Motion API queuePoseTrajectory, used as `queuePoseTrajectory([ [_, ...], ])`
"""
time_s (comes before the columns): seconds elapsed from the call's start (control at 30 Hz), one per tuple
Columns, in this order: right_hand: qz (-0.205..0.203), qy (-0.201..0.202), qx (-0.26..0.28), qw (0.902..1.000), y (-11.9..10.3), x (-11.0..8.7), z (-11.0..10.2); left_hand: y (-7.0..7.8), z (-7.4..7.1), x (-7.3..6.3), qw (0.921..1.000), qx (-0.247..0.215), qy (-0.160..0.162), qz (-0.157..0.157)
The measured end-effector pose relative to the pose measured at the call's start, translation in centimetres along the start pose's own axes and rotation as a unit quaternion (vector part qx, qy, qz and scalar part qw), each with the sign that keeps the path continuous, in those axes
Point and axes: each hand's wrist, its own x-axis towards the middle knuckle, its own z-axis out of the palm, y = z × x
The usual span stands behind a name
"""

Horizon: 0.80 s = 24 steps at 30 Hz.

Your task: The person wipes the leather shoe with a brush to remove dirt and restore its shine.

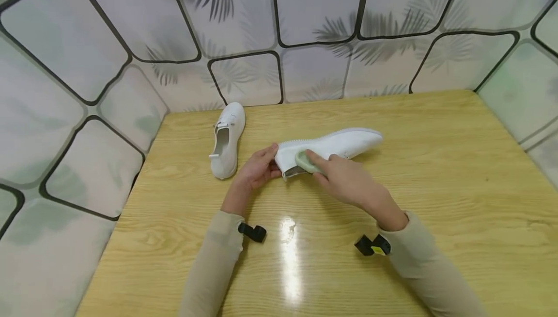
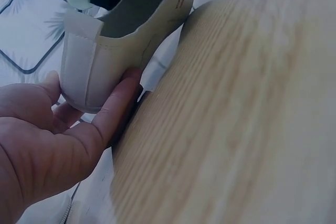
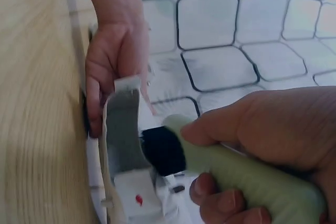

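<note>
A white shoe (image 1: 344, 142) lies tilted on its side on the wooden table, toe to the right and opening toward me. My left hand (image 1: 260, 166) grips its heel (image 2: 81, 72), fingers and thumb on either side. In my right hand (image 1: 348, 181) is a pale green brush (image 3: 236, 177), held by its handle with the forefinger stretched along the top. The brush's dark bristles (image 3: 164, 150) meet the shoe's upper side near the opening, as the right wrist view shows. The second white shoe (image 1: 227, 140) stands upright to the left of my left hand, toe pointing away.
The wooden table (image 1: 436, 186) reaches back to a patterned cloth wall (image 1: 314, 70) with dark outlines and leaf prints, which also rises at both sides. Small black cameras sit on both wrists, the left one (image 1: 253, 232) close over the tabletop.
</note>
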Motion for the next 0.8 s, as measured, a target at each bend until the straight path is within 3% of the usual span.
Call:
queuePoseTrajectory([
  [0.13, 0.021, 0.025, 0.002, 0.9995, 0.43, 0.09, 0.13, 0.22, 0.10, 0.00, 1.0000, -0.001, 0.009, -0.001],
  [0.33, 0.000, -0.001, 0.011, 0.9999, 0.35, 0.37, 0.29, 0.13, 0.19, 0.07, 1.0000, 0.000, 0.003, -0.003],
  [0.53, 0.021, 0.046, 0.004, 0.9987, 0.73, 0.25, 0.17, 0.29, 0.01, -0.07, 0.9999, 0.003, 0.015, -0.001],
  [0.7, -0.001, -0.001, 0.013, 0.9999, 0.07, 0.58, 0.64, 0.25, -0.04, -0.17, 1.0000, 0.003, 0.003, -0.004],
  [0.8, 0.013, 0.016, 0.001, 0.9998, 0.30, 0.15, 0.33, 0.26, 0.00, -0.18, 1.0000, 0.004, -0.001, -0.004],
])
